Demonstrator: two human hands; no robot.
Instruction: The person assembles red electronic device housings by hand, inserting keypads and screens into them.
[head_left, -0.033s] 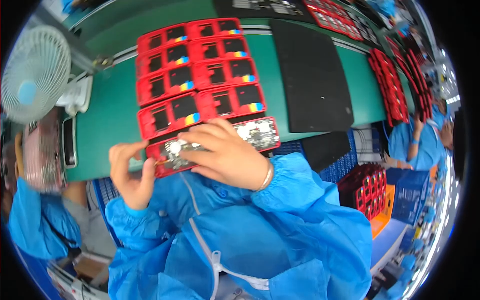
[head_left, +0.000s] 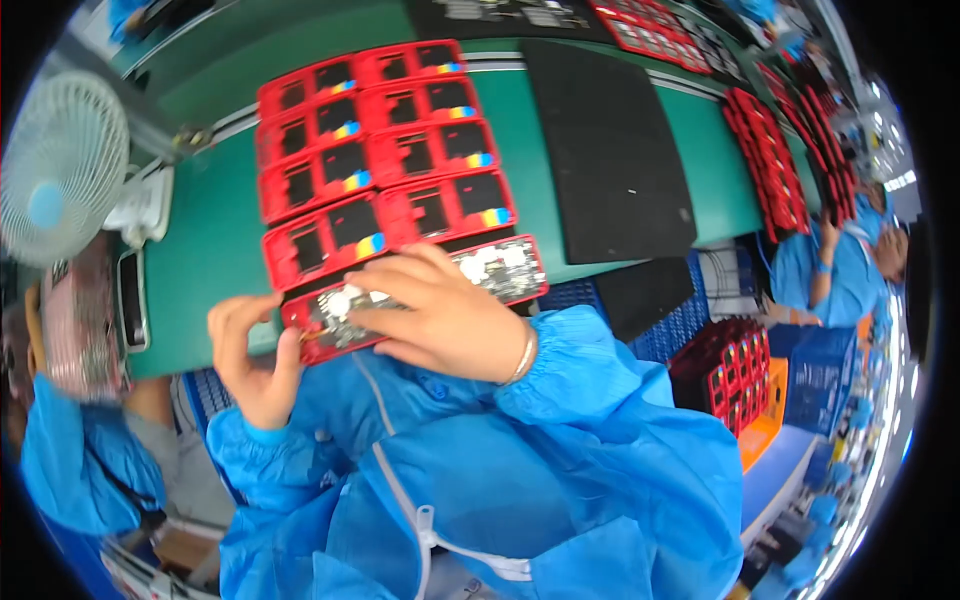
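A long red tray carrying green-grey circuit boards with white round parts lies along the near edge of the bench, in front of me. My left hand is at its left end, with the thumb and forefinger at the end's two corners and a gap between them. A thin reddish wire shows close to the thumb. Across the middle of the boards rests my right hand, palm down, its fingers stretched out and covering part of them. Just beyond lie red housings in two columns, with black panels and yellow-and-blue tabs.
A black mat covers the green bench on the right. At the left stand a white fan, a phone and a wrapped stack. More red housings stand farther right. Co-workers sit on both sides; an orange crate is low right.
The whole scene has slid slightly left in view, as from a small head movement. Both hands keep almost the same places on the tray.
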